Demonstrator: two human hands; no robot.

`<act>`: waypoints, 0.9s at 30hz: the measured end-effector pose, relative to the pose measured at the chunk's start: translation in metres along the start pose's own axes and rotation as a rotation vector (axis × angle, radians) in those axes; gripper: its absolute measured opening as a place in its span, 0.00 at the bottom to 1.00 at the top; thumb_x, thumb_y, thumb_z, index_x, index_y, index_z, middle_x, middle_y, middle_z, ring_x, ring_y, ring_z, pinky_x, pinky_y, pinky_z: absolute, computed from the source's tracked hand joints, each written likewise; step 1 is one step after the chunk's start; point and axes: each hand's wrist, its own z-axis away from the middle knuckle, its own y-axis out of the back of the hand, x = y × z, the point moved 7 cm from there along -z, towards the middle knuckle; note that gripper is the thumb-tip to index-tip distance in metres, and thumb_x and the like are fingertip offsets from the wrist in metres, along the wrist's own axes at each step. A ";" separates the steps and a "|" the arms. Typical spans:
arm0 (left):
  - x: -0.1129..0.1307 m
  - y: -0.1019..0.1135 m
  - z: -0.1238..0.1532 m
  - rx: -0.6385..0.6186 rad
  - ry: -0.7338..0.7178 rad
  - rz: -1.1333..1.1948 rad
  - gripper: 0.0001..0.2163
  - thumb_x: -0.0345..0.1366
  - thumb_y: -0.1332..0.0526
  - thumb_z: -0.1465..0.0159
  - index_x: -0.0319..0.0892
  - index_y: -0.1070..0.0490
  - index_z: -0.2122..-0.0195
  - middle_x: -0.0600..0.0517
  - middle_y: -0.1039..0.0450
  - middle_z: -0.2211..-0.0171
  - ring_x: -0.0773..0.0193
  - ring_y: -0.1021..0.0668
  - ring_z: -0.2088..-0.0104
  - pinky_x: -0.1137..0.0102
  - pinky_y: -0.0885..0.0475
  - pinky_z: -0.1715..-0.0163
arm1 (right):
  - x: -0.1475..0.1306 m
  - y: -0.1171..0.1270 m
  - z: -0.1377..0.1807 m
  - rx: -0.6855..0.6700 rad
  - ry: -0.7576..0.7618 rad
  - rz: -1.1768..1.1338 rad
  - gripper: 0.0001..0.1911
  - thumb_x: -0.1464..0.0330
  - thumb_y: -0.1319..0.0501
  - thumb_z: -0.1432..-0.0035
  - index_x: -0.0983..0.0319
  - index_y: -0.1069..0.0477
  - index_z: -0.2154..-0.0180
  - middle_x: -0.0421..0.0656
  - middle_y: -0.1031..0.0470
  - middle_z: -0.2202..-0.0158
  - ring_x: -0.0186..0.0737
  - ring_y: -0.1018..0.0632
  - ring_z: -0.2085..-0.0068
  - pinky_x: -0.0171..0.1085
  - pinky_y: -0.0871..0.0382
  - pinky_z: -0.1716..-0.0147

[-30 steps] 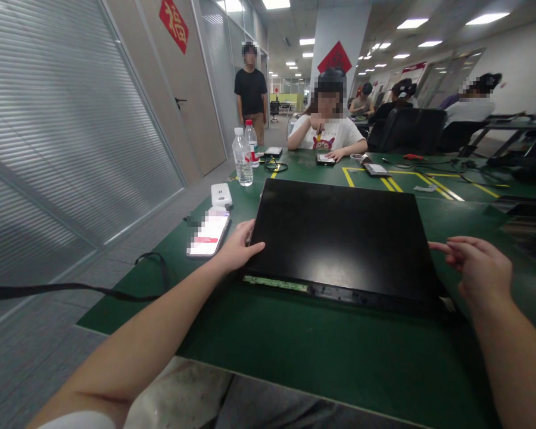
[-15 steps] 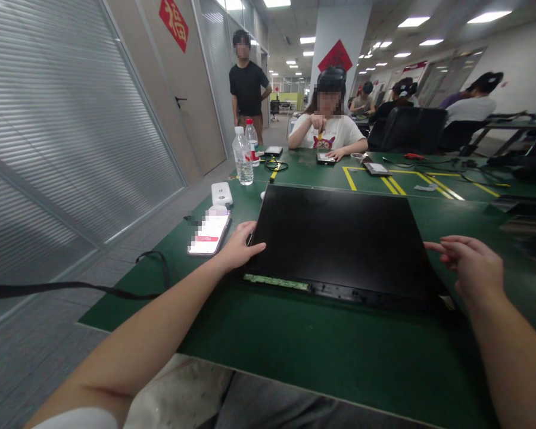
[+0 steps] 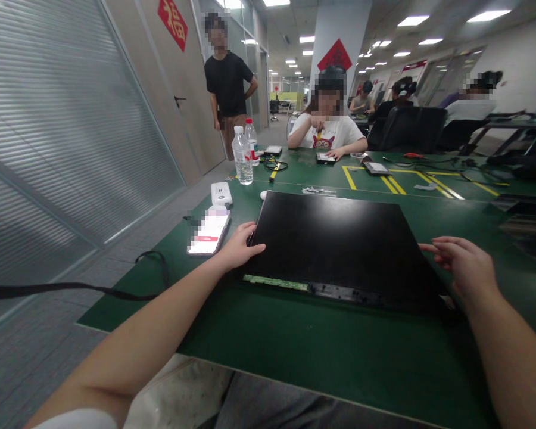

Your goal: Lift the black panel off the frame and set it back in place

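Two bare hands are positioned at a black display panel [image 3: 339,241], which is on the near part of a green table [image 3: 330,351], directly in front of the wearer. The left hand [image 3: 239,249] holds the panel's left edge: thumb on the dark face, fingers around the side and partly hidden. The right hand [image 3: 467,265] is at the right edge, one fingertip extended to it and the other fingers bent inward; whether these fingers pinch the edge cannot be told. A green circuit strip [image 3: 276,282] is exposed along the left part of the panel's near edge. Whether the panel lies fully flat cannot be determined.

Left of the panel lies a phone [image 3: 208,231] with its screen lit, a white device [image 3: 221,194] just beyond it. Farther off, two plastic bottles [image 3: 243,159] stand upright close together. On the far side, a seated co-worker [image 3: 335,132] in a white shirt has one hand on a small drive-like unit [image 3: 325,158]. Another person [image 3: 228,89], in black, stands at far left.
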 end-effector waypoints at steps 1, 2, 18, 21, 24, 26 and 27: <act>0.000 0.000 0.000 0.000 -0.001 0.009 0.33 0.47 0.28 0.40 0.41 0.25 0.34 0.37 0.37 0.27 0.38 0.34 0.26 0.49 0.43 0.24 | 0.000 0.000 0.000 0.001 -0.005 -0.005 0.16 0.66 0.32 0.72 0.62 0.24 0.74 0.47 0.20 0.75 0.31 0.31 0.77 0.28 0.42 0.82; 0.000 0.000 0.000 0.000 -0.002 0.018 0.34 0.48 0.29 0.40 0.41 0.25 0.34 0.37 0.36 0.27 0.39 0.34 0.26 0.49 0.43 0.24 | 0.000 0.000 0.000 0.002 -0.010 -0.010 0.16 0.66 0.32 0.72 0.62 0.24 0.74 0.47 0.20 0.75 0.32 0.31 0.77 0.28 0.42 0.82; -0.002 0.001 0.001 -0.002 0.015 0.000 0.34 0.49 0.27 0.42 0.41 0.24 0.35 0.36 0.37 0.27 0.36 0.34 0.26 0.47 0.42 0.24 | 0.005 0.001 -0.003 -0.014 -0.009 0.006 0.14 0.65 0.32 0.70 0.61 0.23 0.74 0.47 0.19 0.74 0.32 0.31 0.77 0.27 0.41 0.83; -0.001 0.000 0.001 -0.006 0.026 -0.020 0.34 0.49 0.28 0.42 0.38 0.23 0.36 0.34 0.38 0.27 0.35 0.35 0.25 0.48 0.42 0.24 | 0.007 0.000 -0.004 -0.029 0.000 0.017 0.15 0.64 0.31 0.70 0.61 0.23 0.73 0.47 0.19 0.73 0.31 0.30 0.77 0.28 0.40 0.82; -0.002 0.000 0.000 0.006 0.011 -0.025 0.31 0.48 0.28 0.43 0.42 0.21 0.40 0.37 0.35 0.29 0.35 0.35 0.26 0.47 0.42 0.24 | 0.012 -0.001 -0.008 -0.041 -0.001 0.027 0.16 0.64 0.31 0.69 0.61 0.23 0.72 0.46 0.19 0.73 0.32 0.30 0.76 0.28 0.40 0.81; -0.002 0.000 -0.001 0.012 -0.006 -0.024 0.29 0.48 0.27 0.44 0.44 0.20 0.42 0.39 0.33 0.30 0.35 0.34 0.26 0.47 0.41 0.25 | 0.015 0.000 -0.010 -0.039 -0.005 0.042 0.16 0.64 0.31 0.70 0.61 0.22 0.72 0.46 0.19 0.72 0.32 0.30 0.76 0.28 0.41 0.82; -0.003 0.000 -0.001 0.012 -0.010 -0.024 0.29 0.49 0.27 0.44 0.44 0.20 0.42 0.39 0.33 0.30 0.35 0.33 0.27 0.47 0.41 0.25 | 0.016 0.000 -0.010 -0.037 -0.006 0.049 0.17 0.63 0.30 0.70 0.61 0.22 0.72 0.46 0.19 0.72 0.32 0.30 0.76 0.28 0.41 0.82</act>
